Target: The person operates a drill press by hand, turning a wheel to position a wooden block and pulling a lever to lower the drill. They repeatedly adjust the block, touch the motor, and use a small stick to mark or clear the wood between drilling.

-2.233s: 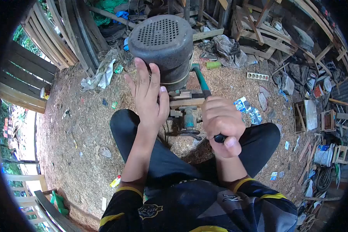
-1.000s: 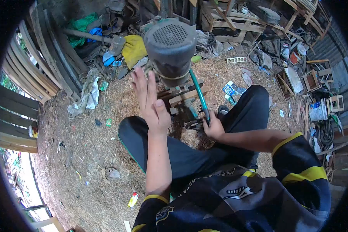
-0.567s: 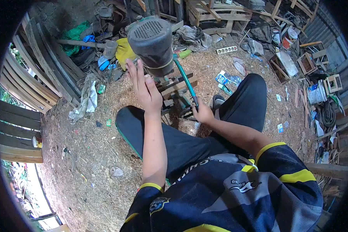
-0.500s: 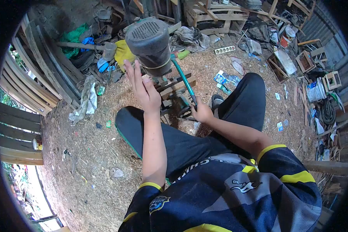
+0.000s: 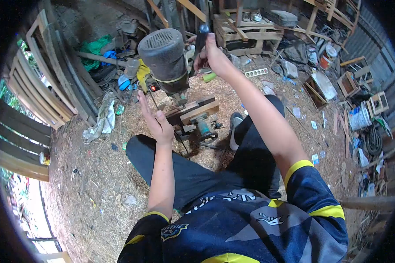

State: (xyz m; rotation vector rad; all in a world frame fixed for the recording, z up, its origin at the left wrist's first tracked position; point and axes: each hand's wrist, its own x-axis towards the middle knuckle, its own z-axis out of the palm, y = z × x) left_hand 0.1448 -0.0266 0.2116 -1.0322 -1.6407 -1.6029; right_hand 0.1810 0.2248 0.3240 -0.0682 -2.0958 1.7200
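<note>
My right hand (image 5: pixel 210 57) is wrapped round the black grip of a lever (image 5: pixel 200 41), raised beside the right of a dusty machine head (image 5: pixel 163 57). Below that head, a wooden block (image 5: pixel 200 111) sits in a clamp with a green body and a round handwheel (image 5: pixel 207 138). My left hand (image 5: pixel 157 122) is held up with its fingers stretched out, left of the clamp and below the head, holding nothing. A small red light (image 5: pixel 153 88) glows on the machine's left side.
Curved wooden pieces (image 5: pixel 39 83) lean at the left. A wooden crate (image 5: pixel 248 35) stands behind, and a wooden box (image 5: pixel 317 91) and a white bucket (image 5: pixel 359 115) lie to the right. Shavings cover the ground (image 5: pixel 96 184).
My right hand has gone up and away from me with the lever, from beside the clamp to beside the machine head. My left hand is slightly lower, and the view has shifted.
</note>
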